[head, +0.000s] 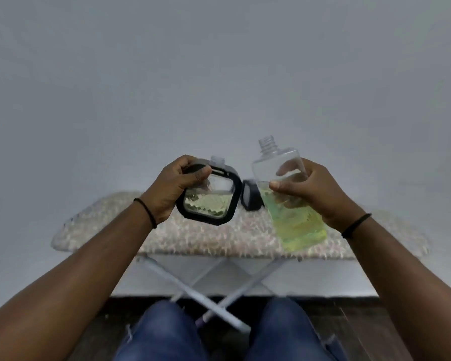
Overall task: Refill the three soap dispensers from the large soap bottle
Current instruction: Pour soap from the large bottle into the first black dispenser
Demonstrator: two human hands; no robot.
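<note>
The left hand (172, 188) has its fingers curled over the top corner of a black-framed soap dispenser (209, 195), thumb pressed against the near face, clamping it and holding it in the air, tilted, above the ironing board (167, 238). That dispenser's clear neck is uncapped, and pale green-yellow soap sits in its lower part. The right hand (315, 191) grips the large soap bottle (288, 194), thumb across the near side and fingers wrapped round the far side, showing blurred through the clear plastic. The bottle leans with its open threaded neck pointing up and slightly left; yellow-green soap fills its lower half, the upper part is clear. Between the two held things, a second black-framed dispenser (250, 195) stands on the board behind, partly hidden by the bottle. A third dispenser cannot be made out. Each wrist wears a thin black band. The board has a speckled beige cover and crossed pale metal legs (211, 287); the person's blue-jeaned knees (162, 332) sit below, against a plain grey wall (219, 61)
</note>
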